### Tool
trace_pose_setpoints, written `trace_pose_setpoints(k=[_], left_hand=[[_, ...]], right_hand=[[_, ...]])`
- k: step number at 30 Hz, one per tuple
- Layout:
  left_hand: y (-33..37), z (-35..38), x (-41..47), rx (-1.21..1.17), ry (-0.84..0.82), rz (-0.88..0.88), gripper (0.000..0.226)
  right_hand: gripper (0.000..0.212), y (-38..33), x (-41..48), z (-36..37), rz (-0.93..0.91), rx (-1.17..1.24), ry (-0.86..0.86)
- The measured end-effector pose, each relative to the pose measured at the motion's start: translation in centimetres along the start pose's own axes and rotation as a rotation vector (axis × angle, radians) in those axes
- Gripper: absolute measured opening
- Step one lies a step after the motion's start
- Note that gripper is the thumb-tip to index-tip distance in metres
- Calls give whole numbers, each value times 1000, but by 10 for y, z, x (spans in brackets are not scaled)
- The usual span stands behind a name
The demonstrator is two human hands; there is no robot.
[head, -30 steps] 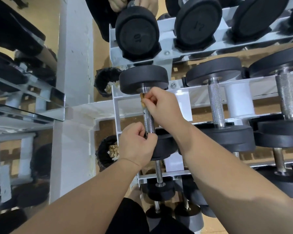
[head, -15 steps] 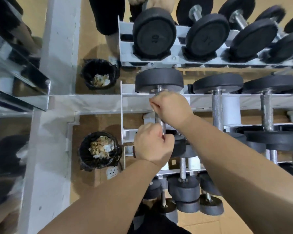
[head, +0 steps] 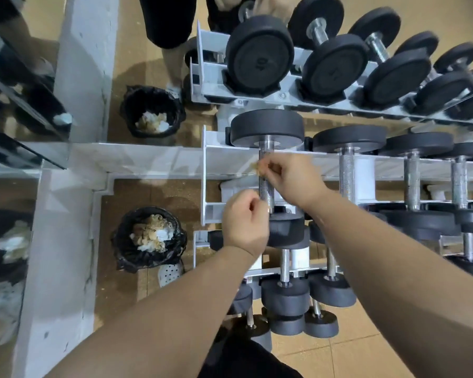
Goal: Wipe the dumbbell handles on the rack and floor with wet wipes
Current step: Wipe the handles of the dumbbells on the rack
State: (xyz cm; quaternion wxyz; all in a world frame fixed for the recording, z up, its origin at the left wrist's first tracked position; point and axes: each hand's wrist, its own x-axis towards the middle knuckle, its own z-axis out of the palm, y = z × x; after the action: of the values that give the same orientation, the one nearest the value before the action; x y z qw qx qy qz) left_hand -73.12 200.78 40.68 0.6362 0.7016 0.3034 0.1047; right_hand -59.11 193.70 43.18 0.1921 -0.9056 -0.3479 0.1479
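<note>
Two hands work at one dumbbell (head: 267, 129), the leftmost on its tier of the rack (head: 210, 162). Its handle (head: 265, 188) runs away from the camera between two black heads. Right hand (head: 292, 178) pinches a small brown-stained wipe (head: 257, 168) between thumb and fingertips, against the far end of the handle, just below the far head. Left hand (head: 246, 222) is at the near end, fingers curled just beside the handle; blurred, so cannot tell whether it grips or only touches. Hands are apart, with bare handle showing between them. Other dumbbells (head: 348, 143) lie to the right on the same tier. Bin (head: 120, 238) with black liner stands on the floor (head: 352, 350) left of the rack, holding crumpled wipes (head: 150, 234).
</note>
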Motion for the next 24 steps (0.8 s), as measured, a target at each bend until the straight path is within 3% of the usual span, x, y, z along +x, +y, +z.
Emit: trace_pose_setpoints(k=[2,5,10,14,18,24], left_hand=[[1,-16,3,-112,29,-166,27],[0,-46,-3,-83,7,-283,15],[14,-92,-15,-163,-211,-360,12],[20,-127,-12,-258,-261,-372,24],[14,-171,-9,-183,-184,-353,13],[-36,-222,-7,18,34,-543,11]], right_hand=[[5,-4,-22,3,62,33,-115],[8,-11,-37,-8,170,72,-317],[8,-61,-34,-21,231,357,-113],[8,-116,-34,4,114,359,-226],[16,-155,-32,33,78,411,-251],[32,-180,-28,60,74,370,-419]])
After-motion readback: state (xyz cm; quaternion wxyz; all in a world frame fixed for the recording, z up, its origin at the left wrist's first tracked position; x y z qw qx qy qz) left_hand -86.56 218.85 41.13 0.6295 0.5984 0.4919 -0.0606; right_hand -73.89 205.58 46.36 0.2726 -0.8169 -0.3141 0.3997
